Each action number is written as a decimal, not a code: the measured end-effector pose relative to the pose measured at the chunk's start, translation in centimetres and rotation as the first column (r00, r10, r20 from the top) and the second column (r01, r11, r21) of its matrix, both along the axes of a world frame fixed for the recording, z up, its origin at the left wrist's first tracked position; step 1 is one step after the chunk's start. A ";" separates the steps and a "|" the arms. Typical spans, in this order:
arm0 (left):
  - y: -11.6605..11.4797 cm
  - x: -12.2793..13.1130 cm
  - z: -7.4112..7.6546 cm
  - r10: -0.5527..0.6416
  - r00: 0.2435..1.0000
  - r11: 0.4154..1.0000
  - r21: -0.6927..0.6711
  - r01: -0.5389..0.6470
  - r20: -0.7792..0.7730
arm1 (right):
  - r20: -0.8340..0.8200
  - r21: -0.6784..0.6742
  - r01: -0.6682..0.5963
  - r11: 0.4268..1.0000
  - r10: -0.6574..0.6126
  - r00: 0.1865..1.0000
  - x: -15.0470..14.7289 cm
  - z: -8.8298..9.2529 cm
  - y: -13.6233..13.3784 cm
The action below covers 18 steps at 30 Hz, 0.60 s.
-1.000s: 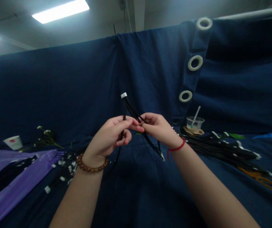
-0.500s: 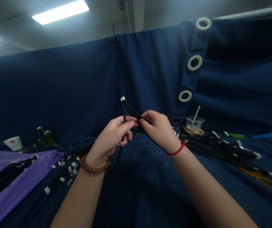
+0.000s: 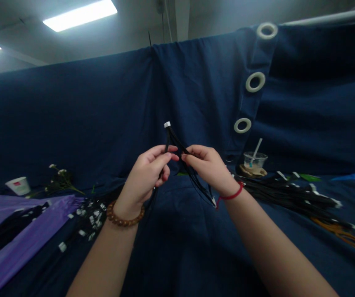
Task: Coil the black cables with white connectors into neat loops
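A black cable harness is held up in front of me, with a white connector at its top. From that connector the wires split into two strands. My left hand pinches the left strand between thumb and fingers, and wires trail down below it. My right hand pinches the right strand. Beneath the right hand the wires hang in a loop, and a small white end shows near the red wrist string. The hands are close together but apart.
On the left lie a purple bag, a pile of white-tipped black cables, a paper cup and small flowers. At right are bundled black cables, orange cords and a plastic cup. A blue curtain hangs behind.
The white connector has shifted slightly right and up. Below my right hand, wires now hang in a loop with a white end in sight. Both hands keep their pinch.
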<state>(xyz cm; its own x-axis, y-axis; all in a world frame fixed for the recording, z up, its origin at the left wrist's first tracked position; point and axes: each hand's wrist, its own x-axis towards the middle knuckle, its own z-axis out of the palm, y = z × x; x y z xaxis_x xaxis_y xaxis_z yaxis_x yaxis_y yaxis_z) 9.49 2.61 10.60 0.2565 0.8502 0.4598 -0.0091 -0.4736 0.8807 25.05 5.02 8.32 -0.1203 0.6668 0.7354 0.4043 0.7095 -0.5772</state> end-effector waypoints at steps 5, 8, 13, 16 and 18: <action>0.1 0.1 0.0 0.005 1.000 1.000 0.014 -0.005 0.021 | 0.005 0.058 0.085 0.995 -0.085 0.996 0.1 0.0 -0.1; 0.2 0.1 -0.1 -0.008 1.000 1.000 -0.009 0.008 -0.001 | -0.001 0.147 0.219 0.965 -0.221 0.975 -0.1 0.1 -0.5; 0.4 0.0 -0.3 0.007 0.995 1.000 -0.011 -0.008 -0.099 | 0.001 0.253 0.331 0.909 -0.343 0.939 -0.5 0.2 -1.0; 0.2 -0.1 -0.3 -0.069 0.988 0.996 -0.064 0.060 -0.135 | 0.048 0.253 0.307 0.917 -0.329 0.943 -0.8 0.0 -0.9; 0.0 -0.1 -0.2 -0.129 0.986 0.988 -0.096 0.119 -0.109 | 0.071 0.238 0.289 0.927 -0.313 0.947 -0.9 -0.2 -0.8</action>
<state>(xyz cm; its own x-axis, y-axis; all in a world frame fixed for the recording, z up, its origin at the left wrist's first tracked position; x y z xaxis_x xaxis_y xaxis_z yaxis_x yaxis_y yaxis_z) 9.44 2.57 10.44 0.4090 0.8445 0.3457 0.0406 -0.3953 0.9177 24.18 4.26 8.17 -0.0243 0.5049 0.8628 0.6689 0.6496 -0.3613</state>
